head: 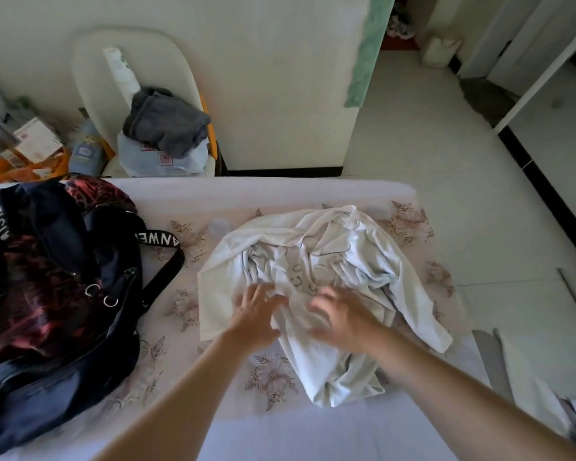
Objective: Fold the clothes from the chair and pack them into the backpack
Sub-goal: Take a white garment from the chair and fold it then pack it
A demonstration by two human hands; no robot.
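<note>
Left hand, fingers spread, presses the crumpled white shirt on the bed, seemingly flattening it for folding; right hand touches it, grip too blurred to tell.

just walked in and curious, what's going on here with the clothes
A person works a crumpled white garment on the bed, left hand and right hand both on it; it is not folded yet. The dark backpack lies to its left, and a grey garment sits on the chair.
</note>
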